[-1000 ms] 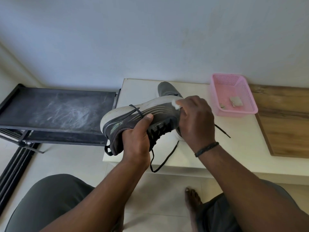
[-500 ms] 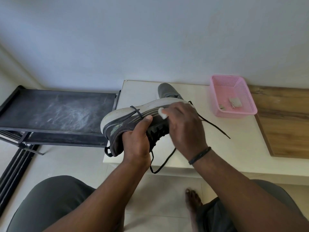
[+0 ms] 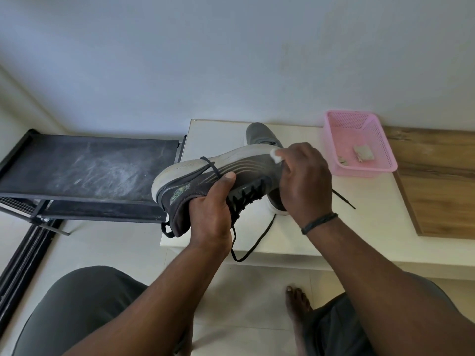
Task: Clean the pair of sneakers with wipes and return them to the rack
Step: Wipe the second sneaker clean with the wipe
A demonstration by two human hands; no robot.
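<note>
The person is sitting with both knees [image 3: 84, 312] at the bottom of the view and a bare foot [image 3: 298, 301] resting on the tiled floor [image 3: 246, 299] between them. The left hand [image 3: 210, 214] is gripping the sneaker [image 3: 205, 181] at the heel collar, fingers curled into the opening and thumb pressing on the side panel, holding it on its side above the near edge of the white table [image 3: 321, 235], sole facing away. Black laces [image 3: 254, 242] are hanging from it below the table edge. The right hand [image 3: 303, 176], a dark band [image 3: 318, 223] circling its wrist, is pinching a small white wipe [image 3: 275, 154] in curled fingers and pressing it against the pale sole edge near the toe. The second sneaker [image 3: 259, 134] is standing on the table just behind the held one, mostly hidden. To the right, a pink basket [image 3: 334, 140] is sitting on the table, holding crumpled scraps [image 3: 362, 153]. To the left, the black rack [image 3: 87, 170] is standing beside the table, its top shelf dusty.
</note>
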